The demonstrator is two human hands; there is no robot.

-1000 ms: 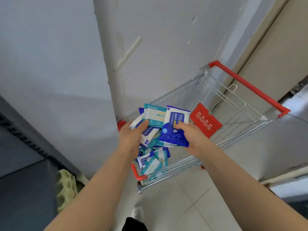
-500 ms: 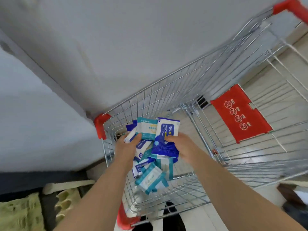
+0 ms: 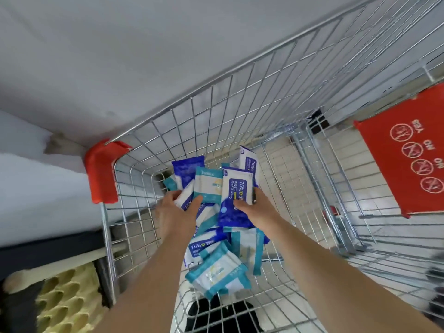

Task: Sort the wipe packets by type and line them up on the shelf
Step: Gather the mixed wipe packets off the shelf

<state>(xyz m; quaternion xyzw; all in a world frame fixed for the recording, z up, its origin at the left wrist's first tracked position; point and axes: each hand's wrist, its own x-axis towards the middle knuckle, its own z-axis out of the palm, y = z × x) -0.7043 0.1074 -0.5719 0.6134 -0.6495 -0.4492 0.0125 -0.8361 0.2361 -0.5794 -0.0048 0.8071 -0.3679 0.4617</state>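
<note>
IN THE CART: My left hand (image 3: 176, 212) is down inside a wire shopping cart (image 3: 216, 111), thumb and fingers curled round a fan of wipe packets. A teal-and-white packet (image 3: 207, 188) sits on top under my thumb, a white packet with blue print (image 3: 187, 200) is tucked beneath it, and a dark blue packet (image 3: 187, 171) rises behind.

Just beside it, my right hand (image 3: 254, 206) pinches a blue-and-white packet (image 3: 236, 195) marked 75%. The thumb is on its face and the fingers are wrapped behind its right edge. The two handfuls touch, their edges overlapping, above the cart's bottom. Another upright packet (image 3: 248, 162) shows behind the right hand's one. I cannot tell whether either hand has hold of it.

Below my wrists, a loose pile (image 3: 217, 275) of teal-edged and blue packets lies jumbled on the cart's wire bottom. The nearest is a teal-and-white one, tilted toward me.

A red corner guard (image 3: 103, 171) caps the cart's rim to the left of my hands. A red flap (image 3: 403, 164) printed with round warning symbols hangs well off to the right. The cart stands close against a grey wall (image 3: 120, 56), and pale floor tiles (image 3: 355, 188) show through the mesh. A yellow dimpled foam sheet (image 3: 64, 301) lies at lower left, outside the cart.
</note>
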